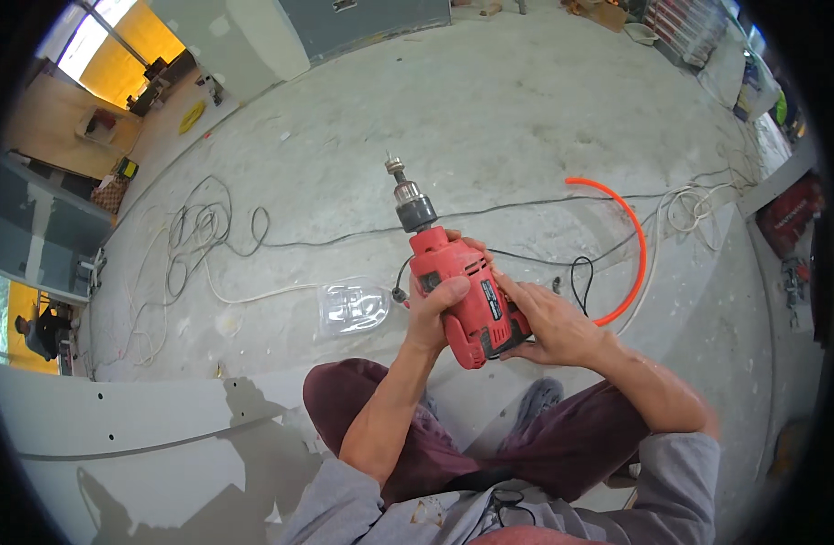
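A red power drill [462, 295] is held up in front of me, tilted, its chuck [415, 207] pointing away and a little to the left. A small hole-saw bit [395, 165] sits in the chuck. My left hand [430, 309] wraps the drill's left side, thumb lying across the housing. On the other side, my right hand [553, 318] grips the rear of the body, its fingers along the right and underneath. Parts of the fingers of both hands are hidden behind the drill.
Dark and white cables [199, 227] lie coiled at left and run across the concrete floor. An orange hose [641, 241] curves at right. A clear plastic package [353, 307] lies left of the drill. White boards [162, 409] stand near left; a red case [791, 218] is far right. Another person [44, 334] is at far left.
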Tool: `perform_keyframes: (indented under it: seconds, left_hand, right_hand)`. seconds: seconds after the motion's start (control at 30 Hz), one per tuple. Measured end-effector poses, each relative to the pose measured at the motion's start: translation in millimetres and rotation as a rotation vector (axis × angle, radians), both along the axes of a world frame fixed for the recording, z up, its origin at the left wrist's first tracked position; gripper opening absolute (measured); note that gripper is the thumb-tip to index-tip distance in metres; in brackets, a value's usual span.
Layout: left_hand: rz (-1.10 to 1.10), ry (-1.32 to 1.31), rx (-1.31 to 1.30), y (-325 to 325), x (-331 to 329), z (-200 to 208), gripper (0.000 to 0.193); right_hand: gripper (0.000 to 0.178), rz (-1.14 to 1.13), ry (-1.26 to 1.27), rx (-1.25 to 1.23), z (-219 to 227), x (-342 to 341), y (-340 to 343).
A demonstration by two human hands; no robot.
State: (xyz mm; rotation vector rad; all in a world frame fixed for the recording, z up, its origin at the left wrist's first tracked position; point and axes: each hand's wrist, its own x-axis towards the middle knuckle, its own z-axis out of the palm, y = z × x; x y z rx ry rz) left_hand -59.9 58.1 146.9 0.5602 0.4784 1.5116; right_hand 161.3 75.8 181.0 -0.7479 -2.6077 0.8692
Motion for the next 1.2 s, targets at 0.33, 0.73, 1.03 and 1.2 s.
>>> perform_keyframes:
  seconds: [0.33,0.73,1.03,1.2]
  left_hand:
    - [0.067,0.231,0.055,-1.7,-7.6,-3.1,0.071]
    - [0.010,0.041,-0.323,8.4,17.7,-21.0,0.056]
    - [-0.095,-0.135,-0.341,31.6,23.5,-24.1,0.093]
    - [-0.300,0.002,-0.172,45.6,38.2,-72.9,0.082]
  right_hand:
    - [0.116,0.037,-0.058,-0.041,-17.0,-5.2,1.9]
    - [0.115,-0.230,0.055,-0.204,-37.6,-1.6,-14.6]
    - [0.071,-0.425,0.376,-0.349,-16.5,8.8,32.8]
    - [0.049,-0.619,0.490,-0.795,6.3,47.8,45.4]
